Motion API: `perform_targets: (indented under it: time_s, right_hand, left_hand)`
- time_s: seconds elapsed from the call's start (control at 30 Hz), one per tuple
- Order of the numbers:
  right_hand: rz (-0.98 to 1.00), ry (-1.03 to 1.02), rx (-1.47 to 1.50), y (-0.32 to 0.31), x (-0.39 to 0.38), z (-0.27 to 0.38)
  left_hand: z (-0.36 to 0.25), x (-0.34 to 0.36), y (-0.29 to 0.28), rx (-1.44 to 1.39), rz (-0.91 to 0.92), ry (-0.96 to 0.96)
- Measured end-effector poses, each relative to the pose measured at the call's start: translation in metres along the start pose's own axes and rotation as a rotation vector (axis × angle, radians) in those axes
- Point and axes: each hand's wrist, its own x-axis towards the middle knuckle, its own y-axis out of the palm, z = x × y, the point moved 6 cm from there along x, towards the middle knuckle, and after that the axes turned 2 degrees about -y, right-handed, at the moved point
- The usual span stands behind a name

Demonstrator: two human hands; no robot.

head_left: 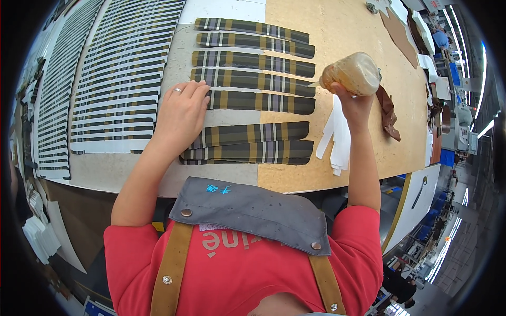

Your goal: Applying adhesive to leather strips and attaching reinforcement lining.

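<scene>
My right hand point(352, 105) is wrapped around a translucent squeeze bottle point(361, 71) with amber smears, holding it tilted above the table. The bottle's narrow nozzle points left, by the right ends of the plaid fabric strips point(253, 79). Several of these dark green, mustard and white strips lie in a column, one below another. My left hand point(184, 105), a ring on one finger, rests at the strips' left ends with its fingers stretched out and fingertips touching the fabric. Nearer me, more plaid strips point(247, 152) lie partly overlapped.
Dense rows of white-backed plaid strips point(124, 79) cover the table's left side. White paper-like strips point(340, 139) and a brown crumpled piece point(388, 113) lie to the right. A flat brown sheet point(399, 37) is at the far right. The table's front edge point(300, 190) runs before me.
</scene>
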Motion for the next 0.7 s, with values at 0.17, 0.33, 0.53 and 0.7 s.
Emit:
perform_targets:
  time_s: [0.17,0.33,0.53,0.7]
  right_hand:
    - [-0.109,-0.049,-0.024,-0.026,-0.002,0.001]
    - [-0.182,0.012,0.112,-0.015,0.007,0.016]
    - [0.001,0.1,0.516,0.068,0.015,0.04]
    - [0.196,0.026,0.505,0.124,0.018,0.063]
  left_hand:
    - [0.001,0.001,-0.001,-0.007,-0.003,-0.003]
    - [0.001,0.001,0.0,-0.007,-0.016,0.003]
    - [0.003,-0.002,-0.002,-0.028,-0.045,0.014]
    - [0.002,-0.003,-0.002,-0.023,-0.049,0.018]
